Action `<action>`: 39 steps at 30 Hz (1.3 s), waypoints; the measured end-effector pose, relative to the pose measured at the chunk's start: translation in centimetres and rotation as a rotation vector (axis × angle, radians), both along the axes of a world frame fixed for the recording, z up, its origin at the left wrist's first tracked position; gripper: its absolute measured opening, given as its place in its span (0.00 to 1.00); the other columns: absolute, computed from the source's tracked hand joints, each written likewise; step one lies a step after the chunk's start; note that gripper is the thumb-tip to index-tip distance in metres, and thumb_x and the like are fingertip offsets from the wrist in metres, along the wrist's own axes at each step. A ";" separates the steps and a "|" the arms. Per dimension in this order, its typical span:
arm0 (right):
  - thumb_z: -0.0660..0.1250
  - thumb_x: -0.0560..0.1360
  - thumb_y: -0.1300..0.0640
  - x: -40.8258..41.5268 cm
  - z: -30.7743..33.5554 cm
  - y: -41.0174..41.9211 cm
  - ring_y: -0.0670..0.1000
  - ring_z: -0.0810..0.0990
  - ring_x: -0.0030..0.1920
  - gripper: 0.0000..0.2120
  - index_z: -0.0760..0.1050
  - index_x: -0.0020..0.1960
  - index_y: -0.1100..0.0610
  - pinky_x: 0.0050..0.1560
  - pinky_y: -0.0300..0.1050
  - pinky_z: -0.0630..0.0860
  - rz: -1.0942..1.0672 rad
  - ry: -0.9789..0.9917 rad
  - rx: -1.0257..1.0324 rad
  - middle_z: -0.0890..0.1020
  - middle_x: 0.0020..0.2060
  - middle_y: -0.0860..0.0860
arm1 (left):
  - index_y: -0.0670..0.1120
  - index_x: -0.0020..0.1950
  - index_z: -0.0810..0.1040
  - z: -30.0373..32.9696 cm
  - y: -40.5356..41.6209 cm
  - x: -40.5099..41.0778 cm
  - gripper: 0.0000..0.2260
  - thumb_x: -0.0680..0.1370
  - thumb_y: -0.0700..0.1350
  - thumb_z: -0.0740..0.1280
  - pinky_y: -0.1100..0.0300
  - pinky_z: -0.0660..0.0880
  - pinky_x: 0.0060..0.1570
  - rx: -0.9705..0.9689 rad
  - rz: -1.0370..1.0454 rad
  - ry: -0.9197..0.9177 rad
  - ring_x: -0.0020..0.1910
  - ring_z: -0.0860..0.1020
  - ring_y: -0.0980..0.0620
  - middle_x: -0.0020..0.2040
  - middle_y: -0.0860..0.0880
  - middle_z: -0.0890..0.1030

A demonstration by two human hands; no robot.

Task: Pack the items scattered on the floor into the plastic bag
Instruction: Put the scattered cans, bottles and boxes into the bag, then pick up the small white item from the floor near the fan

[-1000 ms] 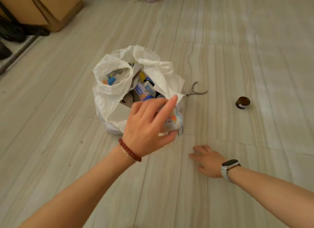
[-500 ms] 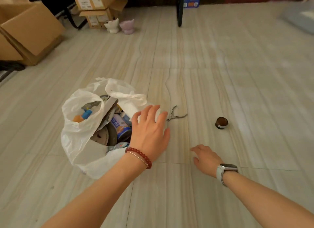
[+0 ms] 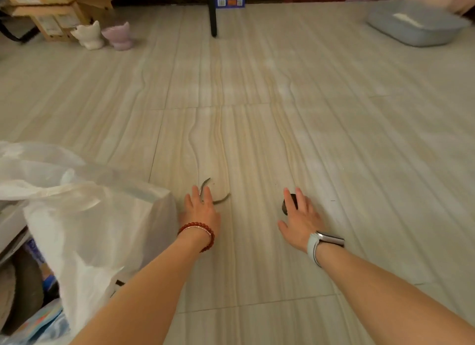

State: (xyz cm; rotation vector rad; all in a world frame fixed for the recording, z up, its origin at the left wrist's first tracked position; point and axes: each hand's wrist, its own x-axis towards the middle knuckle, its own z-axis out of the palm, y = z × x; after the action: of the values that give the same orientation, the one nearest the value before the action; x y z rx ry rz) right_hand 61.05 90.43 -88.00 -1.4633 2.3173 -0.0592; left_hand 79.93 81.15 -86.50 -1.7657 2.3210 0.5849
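Flat-fingered hands: left (image 3: 201,211) over curved metal nippers (image 3: 205,187), right (image 3: 300,218) over round dark jar (image 3: 289,203).

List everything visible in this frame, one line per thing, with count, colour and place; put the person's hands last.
plastic bag: 1, white, lower left, open, packed items inside
metal nippers: 1, silver, on the floor right of the bag, partly under the left hand
small jar: 1, dark brown, on the floor, partly under the right hand
cat figurines: 2, white and lilac, far left by the boxes
cardboard boxes: several, brown, top left
tray: 1, grey-blue, top right
floor: pale striped tiles
left hand: red bead bracelet, fingers straight, over the nippers
right hand: grey watch, fingers straight, over the jar
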 end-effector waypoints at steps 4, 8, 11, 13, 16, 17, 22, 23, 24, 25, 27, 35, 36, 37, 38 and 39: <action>0.53 0.78 0.51 1.0 -3.7 0.6 0.55 0.51 0.74 0.33 0.35 0.73 0.49 0.70 0.56 0.56 -0.041 0.016 -0.084 0.34 0.74 0.51 | 0.52 0.73 0.51 -3.3 -1.4 0.1 0.22 0.79 0.49 0.53 0.45 0.60 0.65 -0.022 -0.003 -0.021 0.73 0.49 0.43 0.75 0.43 0.48; 0.53 0.78 0.52 1.0 -4.2 0.2 0.55 0.51 0.73 0.31 0.37 0.73 0.49 0.69 0.57 0.58 -0.068 0.093 -0.128 0.38 0.74 0.51 | 0.43 0.58 0.72 -3.7 -1.6 -0.5 0.11 0.79 0.45 0.59 0.53 0.72 0.50 -0.238 -0.023 0.031 0.58 0.69 0.45 0.59 0.43 0.72; 0.55 0.77 0.57 0.4 -3.9 0.3 0.55 0.58 0.70 0.30 0.43 0.73 0.48 0.65 0.55 0.61 -0.059 0.088 -0.148 0.43 0.74 0.50 | 0.40 0.54 0.73 -3.4 -0.8 -0.9 0.08 0.79 0.43 0.59 0.53 0.74 0.47 -0.176 -0.050 0.115 0.51 0.72 0.45 0.54 0.42 0.72; 0.56 0.75 0.61 -0.2 -3.2 0.6 0.55 0.63 0.66 0.29 0.49 0.72 0.49 0.61 0.52 0.64 -0.030 0.085 -0.177 0.49 0.72 0.51 | 0.40 0.53 0.73 -2.9 -0.1 -1.2 0.08 0.79 0.43 0.59 0.55 0.73 0.45 -0.142 0.017 0.193 0.49 0.72 0.46 0.54 0.42 0.72; 0.58 0.73 0.65 -0.4 -2.6 1.6 0.55 0.67 0.60 0.24 0.59 0.67 0.51 0.56 0.46 0.67 0.026 0.038 -0.223 0.59 0.67 0.52 | 0.40 0.53 0.73 -1.2 1.5 -1.9 0.07 0.78 0.41 0.59 0.60 0.67 0.43 -0.131 0.112 0.335 0.47 0.73 0.45 0.54 0.41 0.73; 0.59 0.73 0.65 -0.2 -2.4 2.2 0.55 0.67 0.59 0.23 0.61 0.65 0.52 0.55 0.46 0.69 0.026 -0.005 -0.224 0.60 0.66 0.52 | 0.40 0.53 0.73 -0.4 2.0 -2.1 0.07 0.78 0.40 0.59 0.60 0.67 0.43 -0.148 0.088 0.362 0.48 0.73 0.45 0.53 0.40 0.73; 0.64 0.73 0.62 2.0 -0.1 4.8 0.52 0.74 0.48 0.18 0.66 0.62 0.55 0.50 0.43 0.73 -0.190 -0.392 -0.298 0.65 0.60 0.53 | 0.41 0.50 0.72 6.6 4.6 -2.0 0.03 0.78 0.39 0.60 0.54 0.72 0.43 -0.319 -0.093 0.463 0.48 0.72 0.45 0.50 0.43 0.73; 0.64 0.73 0.62 2.7 0.8 4.9 0.50 0.75 0.46 0.19 0.66 0.62 0.55 0.48 0.40 0.73 -0.216 -0.450 -0.345 0.65 0.59 0.53 | 0.41 0.49 0.72 8.2 4.9 -1.4 0.03 0.77 0.38 0.61 0.53 0.73 0.42 -0.362 -0.115 0.487 0.48 0.72 0.46 0.50 0.44 0.73; 0.64 0.73 0.61 3.6 2.0 4.6 0.48 0.75 0.45 0.19 0.66 0.63 0.54 0.45 0.36 0.72 -0.224 -0.493 -0.382 0.65 0.59 0.52 | 0.41 0.49 0.72 10.1 5.0 -0.4 0.02 0.77 0.38 0.61 0.54 0.72 0.40 -0.400 -0.124 0.515 0.46 0.71 0.47 0.49 0.44 0.72; 0.64 0.73 0.60 4.3 3.2 4.2 0.45 0.74 0.44 0.20 0.65 0.64 0.53 0.41 0.31 0.70 -0.224 -0.526 -0.410 0.65 0.58 0.50 | 0.41 0.49 0.72 11.7 5.0 0.3 0.03 0.77 0.39 0.62 0.55 0.70 0.40 -0.431 -0.133 0.543 0.44 0.70 0.48 0.48 0.45 0.72; 0.64 0.74 0.59 6.3 6.1 3.1 0.40 0.73 0.45 0.21 0.64 0.64 0.50 0.36 0.27 0.69 -0.184 -0.581 -0.477 0.65 0.55 0.47 | 0.41 0.50 0.74 14.8 4.8 2.9 0.04 0.77 0.40 0.63 0.61 0.64 0.40 -0.490 -0.118 0.574 0.42 0.67 0.50 0.46 0.46 0.70; 0.68 0.71 0.54 18.6 17.8 0.6 0.42 0.76 0.50 0.18 0.71 0.60 0.52 0.50 0.30 0.72 0.256 -0.726 -0.786 0.72 0.50 0.46 | 0.43 0.49 0.76 20.2 8.0 20.1 0.05 0.75 0.42 0.64 0.61 0.63 0.39 -0.514 0.111 0.344 0.42 0.68 0.51 0.46 0.49 0.71; 0.67 0.70 0.51 20.0 18.6 0.6 0.41 0.75 0.50 0.18 0.71 0.59 0.51 0.50 0.28 0.71 0.337 -0.704 -0.787 0.73 0.49 0.44 | 0.43 0.48 0.77 19.9 8.7 21.7 0.04 0.75 0.42 0.64 0.60 0.64 0.39 -0.494 0.095 0.311 0.42 0.68 0.51 0.46 0.48 0.73; 0.66 0.69 0.49 21.3 19.2 0.7 0.41 0.74 0.49 0.19 0.72 0.58 0.51 0.50 0.27 0.69 0.428 -0.651 -0.777 0.74 0.48 0.43 | 0.44 0.48 0.77 19.3 9.3 22.9 0.04 0.75 0.43 0.64 0.60 0.65 0.40 -0.482 0.070 0.264 0.42 0.68 0.51 0.47 0.48 0.75; 0.66 0.69 0.47 22.6 19.5 0.6 0.41 0.73 0.49 0.19 0.73 0.58 0.52 0.52 0.30 0.69 0.530 -0.568 -0.756 0.75 0.49 0.44 | 0.46 0.48 0.77 18.6 9.6 23.8 0.05 0.75 0.44 0.64 0.59 0.66 0.41 -0.482 0.038 0.192 0.43 0.69 0.50 0.48 0.48 0.77; 0.66 0.69 0.46 23.8 19.4 0.5 0.44 0.73 0.50 0.19 0.73 0.57 0.53 0.54 0.36 0.68 0.635 -0.463 -0.720 0.77 0.49 0.47 | 0.48 0.49 0.77 17.8 9.7 24.5 0.05 0.76 0.46 0.62 0.58 0.67 0.43 -0.490 0.009 0.094 0.46 0.71 0.49 0.49 0.49 0.78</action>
State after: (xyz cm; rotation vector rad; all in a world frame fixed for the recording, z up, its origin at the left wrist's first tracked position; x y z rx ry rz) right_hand 84.85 90.94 -68.55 -2.1602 1.4235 -1.0113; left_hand 104.40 90.87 -68.69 -1.9735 2.6933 0.0982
